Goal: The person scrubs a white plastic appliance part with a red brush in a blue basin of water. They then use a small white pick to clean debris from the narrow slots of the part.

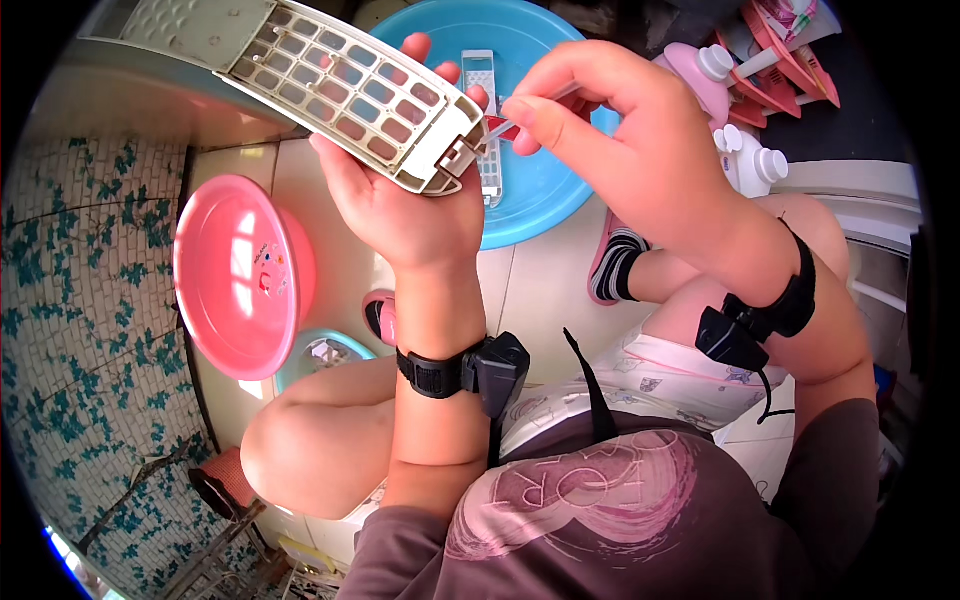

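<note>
My left hand point(420, 217) supports a slotted plastic filter frame point(352, 82) from below, its fingertips showing past the far edge. The frame is tilted, with its clip end to the right. Between thumb and forefinger, my right hand point(600, 112) pinches a thin translucent stick point(499, 133), whose tip meets the frame near the clip. Something red shows behind the stick; what it is cannot be told. Beyond the hands, a blue plastic basin point(547, 217) holds another white slotted plastic piece point(491, 176), partly hidden behind the first frame and my left hand.
A pink plastic basin point(236, 277) leans at the left over a smaller basin point(360, 345) with small items in it. White bottles point(757, 161) and a pink bottle point(694, 75) stand at the right, beside a pink rack point(806, 75). A patterned wall point(90, 300) bounds the left side.
</note>
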A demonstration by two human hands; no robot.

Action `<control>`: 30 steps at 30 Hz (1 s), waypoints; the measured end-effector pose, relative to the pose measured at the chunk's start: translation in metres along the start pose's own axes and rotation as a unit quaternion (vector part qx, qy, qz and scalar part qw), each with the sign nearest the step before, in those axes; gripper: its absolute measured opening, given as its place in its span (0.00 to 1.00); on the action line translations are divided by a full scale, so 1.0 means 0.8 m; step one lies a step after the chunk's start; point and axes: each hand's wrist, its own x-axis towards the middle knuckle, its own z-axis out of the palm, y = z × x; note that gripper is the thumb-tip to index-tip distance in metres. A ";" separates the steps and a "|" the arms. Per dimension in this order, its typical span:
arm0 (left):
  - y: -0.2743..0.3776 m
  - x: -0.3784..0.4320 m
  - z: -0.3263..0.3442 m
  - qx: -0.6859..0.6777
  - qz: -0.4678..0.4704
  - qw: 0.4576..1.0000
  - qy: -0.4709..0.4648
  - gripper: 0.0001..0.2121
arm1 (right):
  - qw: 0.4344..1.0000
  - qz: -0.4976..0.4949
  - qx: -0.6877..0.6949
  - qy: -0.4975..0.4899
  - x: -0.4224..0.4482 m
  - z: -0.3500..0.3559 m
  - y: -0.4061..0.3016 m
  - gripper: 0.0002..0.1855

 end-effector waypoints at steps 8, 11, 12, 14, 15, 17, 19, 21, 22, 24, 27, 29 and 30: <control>-0.009 -0.002 0.013 0.007 -0.026 0.999 0.024 0.30 | 0.952 -0.276 -0.135 0.002 -0.012 0.025 0.021 0.08; -0.008 -0.001 0.009 -0.009 -0.019 1.000 0.014 0.30 | 0.956 -0.274 -0.100 0.028 -0.010 0.028 0.024 0.07; -0.006 0.000 0.007 -0.034 -0.017 0.999 0.012 0.30 | 0.939 -0.302 -0.165 0.016 -0.009 0.022 0.021 0.10; -0.005 0.000 0.009 0.006 -0.004 1.000 0.023 0.29 | 0.916 -0.329 -0.228 0.003 -0.009 0.020 0.015 0.13; -0.007 0.000 0.011 0.043 0.006 0.999 0.033 0.29 | 0.907 -0.332 -0.259 -0.004 -0.012 0.023 0.009 0.13; -0.008 -0.003 0.010 0.044 0.006 0.998 0.041 0.29 | 0.897 -0.335 -0.289 -0.011 -0.015 0.029 0.006 0.13; -0.009 -0.004 0.008 0.037 -0.013 0.999 0.031 0.29 | 0.895 -0.357 -0.266 -0.017 -0.019 0.034 0.010 0.10; -0.008 -0.003 0.010 0.022 -0.013 0.999 0.030 0.29 | 0.925 -0.326 -0.196 -0.020 -0.015 0.032 0.017 0.08; -0.008 -0.003 0.011 0.009 -0.013 0.999 0.030 0.30 | 0.948 -0.292 -0.123 -0.022 -0.014 0.031 0.019 0.06; -0.006 -0.003 0.011 -0.028 -0.004 1.000 -0.009 0.29 | 0.991 -0.123 0.034 -0.043 -0.017 0.032 0.014 0.05; -0.004 -0.004 0.017 0.083 0.024 0.996 0.037 0.28 | 0.978 0.054 0.178 -0.093 -0.011 0.022 0.012 0.05; 0.000 -0.003 0.010 -0.009 0.029 0.999 -0.023 0.28 | 0.994 -0.057 0.077 -0.047 -0.009 0.018 0.007 0.05; 0.003 -0.001 0.010 -0.017 0.032 0.999 -0.026 0.28 | 0.994 -0.057 0.078 -0.047 -0.009 0.013 0.004 0.05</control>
